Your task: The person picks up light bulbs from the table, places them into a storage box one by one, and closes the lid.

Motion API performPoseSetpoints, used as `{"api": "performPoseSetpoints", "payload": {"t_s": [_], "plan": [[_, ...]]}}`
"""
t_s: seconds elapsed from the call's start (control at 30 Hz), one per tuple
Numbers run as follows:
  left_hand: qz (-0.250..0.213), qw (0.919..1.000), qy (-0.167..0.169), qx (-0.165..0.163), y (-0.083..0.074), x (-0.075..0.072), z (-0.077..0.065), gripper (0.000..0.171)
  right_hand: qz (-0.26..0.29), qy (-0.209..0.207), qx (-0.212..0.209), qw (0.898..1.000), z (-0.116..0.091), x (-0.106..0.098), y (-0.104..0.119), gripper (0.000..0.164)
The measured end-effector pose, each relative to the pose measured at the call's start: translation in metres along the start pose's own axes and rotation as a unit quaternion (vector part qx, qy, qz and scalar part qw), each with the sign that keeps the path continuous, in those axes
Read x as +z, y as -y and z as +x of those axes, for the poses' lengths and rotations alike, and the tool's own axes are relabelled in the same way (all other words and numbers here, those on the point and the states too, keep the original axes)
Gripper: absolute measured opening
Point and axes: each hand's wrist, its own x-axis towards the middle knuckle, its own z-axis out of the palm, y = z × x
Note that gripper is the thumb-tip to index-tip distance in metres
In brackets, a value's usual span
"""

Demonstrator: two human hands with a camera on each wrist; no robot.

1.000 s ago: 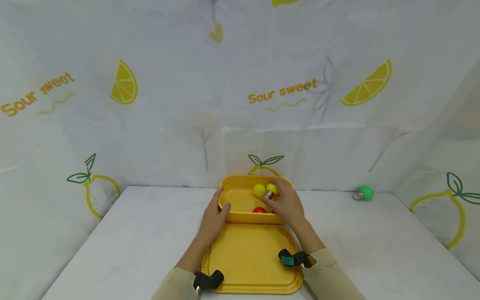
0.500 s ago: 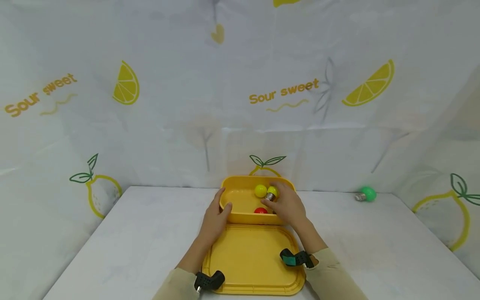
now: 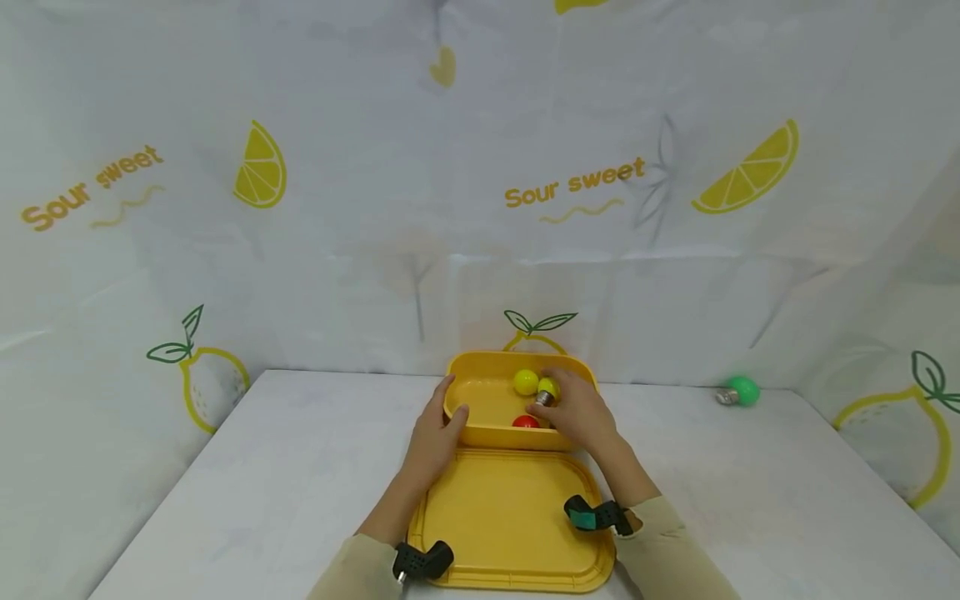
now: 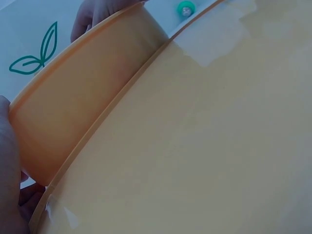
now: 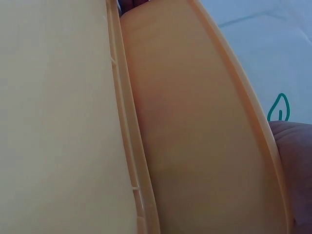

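A yellow plastic box (image 3: 510,438) stands at the back of the table. My left hand (image 3: 435,435) grips its left end, thumb at the front rim; in the left wrist view fingers (image 4: 32,197) show by the box's lower corner. Over the right end, my right hand (image 3: 581,412) pinches a small yellow light bulb (image 3: 549,388) with a silver screw base pointing down and toward me. Inside the box lie another yellow bulb (image 3: 526,382), its base unseen, and a red one (image 3: 526,422), partly hidden by the front wall. My right hand covers the box's right end.
A yellow lid (image 3: 510,521) lies flat just in front of the box, under my forearms. Far right on the white table (image 3: 750,492) rests a green bulb (image 3: 743,391) with a silver base. A lemon-print sheet (image 3: 375,208) hangs close behind the box.
The yellow bulb in my right hand has come down slightly inside the box. My left hand keeps its hold on the box. The head view has turned slightly left.
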Motion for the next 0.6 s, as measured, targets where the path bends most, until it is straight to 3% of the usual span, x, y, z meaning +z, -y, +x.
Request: {"api": "performPoseSetpoints", "payload": {"t_s": [0.6], "plan": [[0.002,1.0000,-0.004,-0.003,-0.0011,0.0003,-0.0006,0.060,-0.013,0.005,-0.010,1.000,0.0020,0.0010,-0.0009,0.062]]}}
